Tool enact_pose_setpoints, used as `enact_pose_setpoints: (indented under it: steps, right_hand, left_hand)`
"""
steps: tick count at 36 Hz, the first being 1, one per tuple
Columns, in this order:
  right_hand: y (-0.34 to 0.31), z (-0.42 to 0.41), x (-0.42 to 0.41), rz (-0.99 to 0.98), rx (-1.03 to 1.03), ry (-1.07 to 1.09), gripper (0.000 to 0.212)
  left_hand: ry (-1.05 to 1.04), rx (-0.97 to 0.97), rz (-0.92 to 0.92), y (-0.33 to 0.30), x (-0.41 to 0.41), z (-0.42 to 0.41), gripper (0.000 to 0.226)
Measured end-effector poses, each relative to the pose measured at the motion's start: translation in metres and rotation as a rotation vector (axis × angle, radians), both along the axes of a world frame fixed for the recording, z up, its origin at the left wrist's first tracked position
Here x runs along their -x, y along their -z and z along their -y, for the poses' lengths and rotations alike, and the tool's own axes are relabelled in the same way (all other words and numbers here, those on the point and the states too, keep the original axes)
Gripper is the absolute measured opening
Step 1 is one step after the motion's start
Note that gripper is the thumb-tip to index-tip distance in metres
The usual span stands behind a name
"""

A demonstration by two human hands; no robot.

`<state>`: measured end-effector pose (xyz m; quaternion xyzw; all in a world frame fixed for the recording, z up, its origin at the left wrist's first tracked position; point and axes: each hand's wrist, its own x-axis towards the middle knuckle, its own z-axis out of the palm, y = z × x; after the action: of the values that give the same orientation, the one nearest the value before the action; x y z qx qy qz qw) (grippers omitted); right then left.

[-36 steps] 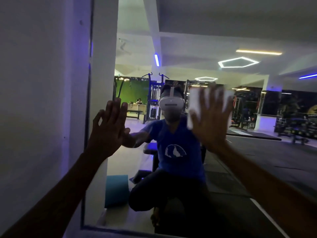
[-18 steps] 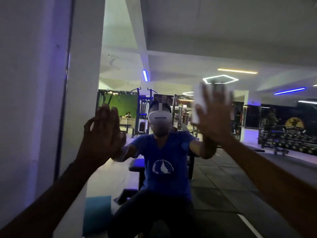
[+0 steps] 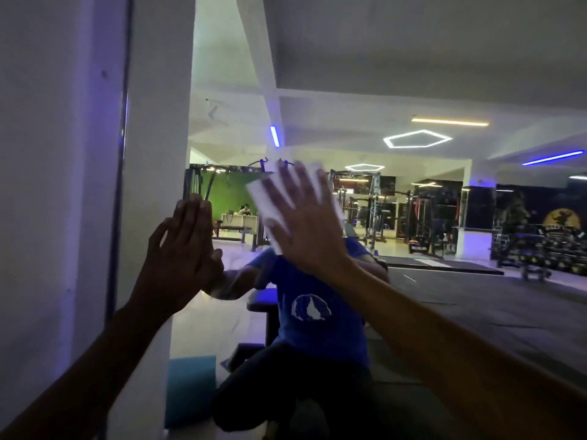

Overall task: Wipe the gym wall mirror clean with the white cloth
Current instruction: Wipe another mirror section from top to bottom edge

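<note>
The wall mirror [image 3: 413,296] fills most of the view and reflects a dim gym and a seated person in a blue shirt. My right hand [image 3: 305,230] lies flat with spread fingers, pressing the white cloth [image 3: 263,198] against the glass at mid height. The cloth shows above and left of the fingers and is blurred. My left hand [image 3: 182,252] rests flat on the mirror near its left edge, fingers straight and together.
The mirror's dark left edge [image 3: 119,185] meets a plain white wall [image 3: 57,185]. In the reflection are a white pillar [image 3: 158,154], a teal mat [image 3: 190,389], a bench, weight machines and ceiling lights.
My right hand has swept the cloth leftward across the glass, from right of the reflected head to over it. My left hand stays on the mirror. The view has shifted a little.
</note>
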<state>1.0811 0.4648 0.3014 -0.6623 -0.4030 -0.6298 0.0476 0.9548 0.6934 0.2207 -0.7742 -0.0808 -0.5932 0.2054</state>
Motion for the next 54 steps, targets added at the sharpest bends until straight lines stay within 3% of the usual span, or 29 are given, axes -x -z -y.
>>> enact_pose_setpoints:
  steps: [4,7,9,13,15,17,20,25,28,32,35,38,43,47,49,52,54]
  right_hand:
    - [0.044,0.094,-0.04,-0.27,-0.465,0.159,0.072]
    - [0.081,0.066,-0.017,-0.473,-0.737,0.194,0.074]
    - [0.101,0.014,0.01,-0.468,-0.65,0.127,0.075]
    - [0.123,-0.068,0.048,-0.302,-0.162,-0.066,0.072]
    - [0.132,-0.078,0.048,-0.199,0.107,-0.084,0.07]
    - [0.142,-0.067,0.041,-0.139,0.244,-0.095,0.068]
    - [0.166,-0.015,0.019,-0.205,0.116,-0.045,0.069]
    - [0.257,0.112,-0.031,-0.513,-0.381,0.147,0.072]
    - [0.294,0.08,-0.014,-0.651,-0.514,0.223,0.083]
    - [0.329,-0.009,0.03,-0.484,-0.081,-0.002,0.079]
    - [0.337,-0.021,0.036,-0.388,0.19,-0.106,0.075]
    - [0.344,0.015,0.014,-0.386,0.178,-0.139,0.069]
    - [0.393,0.143,-0.045,-0.48,-0.103,0.036,0.068]
    - [0.42,0.12,-0.03,-0.692,-0.334,0.144,0.079]
    - [0.424,0.078,-0.008,-0.682,-0.245,0.072,0.085]
    - [0.429,0.045,0.007,-0.521,0.056,-0.054,0.078]
    - [0.429,0.049,0.002,-0.471,0.109,-0.122,0.073]
  left_hand:
    - [-0.023,0.068,0.005,0.017,-0.003,0.009,0.081]
    - [0.036,0.13,-0.02,0.045,-0.003,0.018,0.084]
    - [0.055,0.145,-0.051,0.068,0.001,0.019,0.083]
    - [0.01,0.18,-0.084,0.12,0.017,0.004,0.08]
    - [0.026,0.226,-0.092,0.144,0.024,-0.002,0.082]
    - [0.036,0.28,-0.09,0.165,0.028,0.002,0.085]
    - [0.027,0.36,-0.086,0.196,0.023,0.024,0.088]
    - [0.028,0.411,-0.129,0.252,0.011,0.06,0.096]
    - [-0.004,0.438,-0.163,0.277,0.01,0.067,0.096]
    - [-0.04,0.426,-0.223,0.309,0.02,0.063,0.097]
    - [0.001,0.438,-0.252,0.325,0.029,0.055,0.094]
    - [-0.027,0.438,-0.275,0.335,0.029,0.052,0.101]
    - [-0.029,0.475,-0.248,0.346,0.018,0.057,0.116]
    - [-0.088,0.5,-0.284,0.345,0.013,0.059,0.133]
    - [-0.124,0.514,-0.289,0.345,0.012,0.059,0.138]
    - [-0.152,0.52,-0.31,0.345,0.015,0.06,0.138]
    - [-0.156,0.524,-0.326,0.345,0.016,0.061,0.139]
